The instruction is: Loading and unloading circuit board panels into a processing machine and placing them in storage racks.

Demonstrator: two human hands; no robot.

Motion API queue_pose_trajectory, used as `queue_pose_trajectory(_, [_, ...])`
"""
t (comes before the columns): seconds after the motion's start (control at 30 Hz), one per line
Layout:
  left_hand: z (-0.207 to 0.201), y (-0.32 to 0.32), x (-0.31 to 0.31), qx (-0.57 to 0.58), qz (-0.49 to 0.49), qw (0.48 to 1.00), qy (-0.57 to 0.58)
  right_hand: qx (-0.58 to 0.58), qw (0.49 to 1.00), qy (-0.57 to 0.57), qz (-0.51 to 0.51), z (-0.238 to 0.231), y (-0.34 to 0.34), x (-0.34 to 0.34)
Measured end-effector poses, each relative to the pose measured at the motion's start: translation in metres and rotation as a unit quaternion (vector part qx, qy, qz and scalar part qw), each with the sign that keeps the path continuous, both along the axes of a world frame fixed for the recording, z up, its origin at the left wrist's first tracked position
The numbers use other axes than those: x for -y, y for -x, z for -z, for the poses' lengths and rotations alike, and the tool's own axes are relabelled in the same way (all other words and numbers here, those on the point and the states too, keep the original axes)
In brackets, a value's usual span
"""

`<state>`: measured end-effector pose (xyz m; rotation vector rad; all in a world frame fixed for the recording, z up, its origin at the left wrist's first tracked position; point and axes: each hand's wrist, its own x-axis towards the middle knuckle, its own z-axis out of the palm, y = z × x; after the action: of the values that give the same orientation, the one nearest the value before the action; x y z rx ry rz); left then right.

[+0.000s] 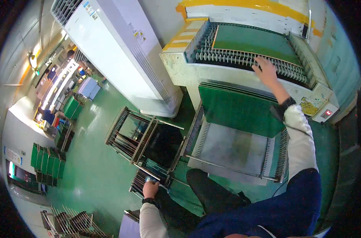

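My right hand [266, 72] reaches over the front of the roller conveyor [234, 57], fingers spread and holding nothing. Just beyond its fingertips, a large flat green panel [252, 41] lies on the rollers. Below the conveyor, a slotted metal rack [283, 152] holds several green panels [238, 109] standing on edge at its far side. Low at the left, my left hand [150, 189] is closed beside a smaller slotted rack [139, 181]. A small pale-blue bit shows at its fingers; what they grip is too small to make out.
A tall white cabinet air conditioner [121, 55] stands left of the conveyor. Another wire rack [129, 131] with dark panels sits on the green floor [89, 158]. Racks of green panels [47, 160] line the left wall. People work at a bright bench [55, 91] farther off.
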<state>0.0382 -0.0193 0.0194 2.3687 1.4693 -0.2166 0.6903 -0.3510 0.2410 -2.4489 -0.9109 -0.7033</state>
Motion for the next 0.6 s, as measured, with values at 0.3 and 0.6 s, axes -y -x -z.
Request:
queue_pose_trajectory(0.3, [-0.013, 0.014, 0.009, 0.051, 0.001, 0.998, -0.036, -0.046, 0.991, 0.088, -0.087, 0.048, 0.142, 0.000])
queue_pose_trajectory(0.6, [-0.016, 0.022, 0.006, 0.047, -0.018, 0.999, -0.005, -0.002, 0.993, 0.102, -0.052, 0.065, 0.175, -0.002])
